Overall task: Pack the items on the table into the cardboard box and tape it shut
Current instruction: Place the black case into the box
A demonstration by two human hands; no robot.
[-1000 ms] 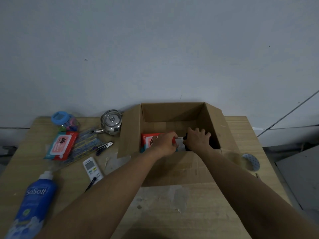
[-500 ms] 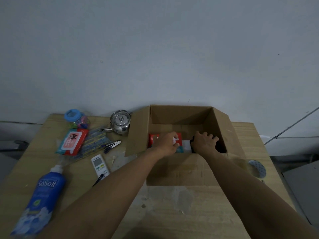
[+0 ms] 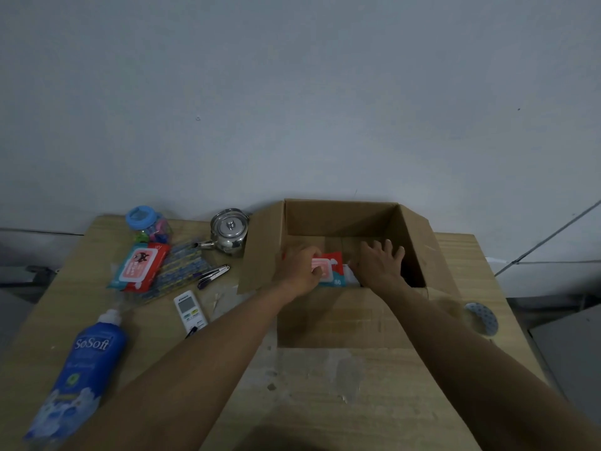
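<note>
Cardboard box (image 3: 338, 320) stands open at the far right of the table (image 3: 374, 402), both hands down inside it. Left hand (image 3: 300, 268) grasps a red wipes pack (image 3: 330, 271) on the box floor; right hand (image 3: 379, 266) lies spread and released just beside it. Bottle (image 3: 78, 369), kettle (image 3: 229, 232), jar (image 3: 149, 224), remote (image 3: 190, 309) and a second wipes pack (image 3: 140, 266) wait at left. A pack laid askew could likely rob room from the bulky bottle and kettle.
</note>
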